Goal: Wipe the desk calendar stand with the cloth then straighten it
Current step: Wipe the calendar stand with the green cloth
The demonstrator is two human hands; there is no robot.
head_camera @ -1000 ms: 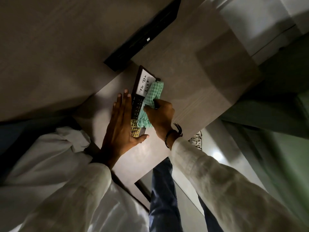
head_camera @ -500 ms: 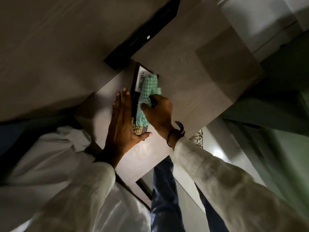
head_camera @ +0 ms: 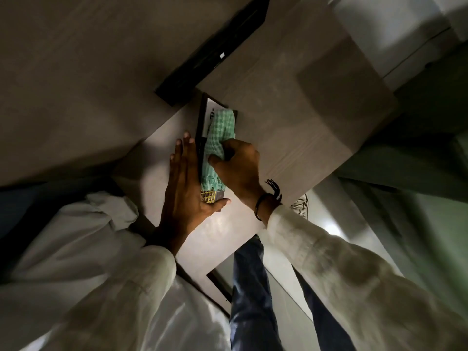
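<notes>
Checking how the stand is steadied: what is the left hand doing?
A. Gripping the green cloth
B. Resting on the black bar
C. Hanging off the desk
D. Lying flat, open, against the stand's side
D: the left hand lies open along the calendar stand, while the right hand holds the green cloth.

Dim room, pale wood desk [head_camera: 291,117], glossy floor [head_camera: 336,224] below

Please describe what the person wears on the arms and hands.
Both arms have long, loose, off-white sleeves, creased. The right hand has a dark cord bracelet with a frayed tassel at the wrist. The left hand is bare; no rings or gloves are visible.
</notes>
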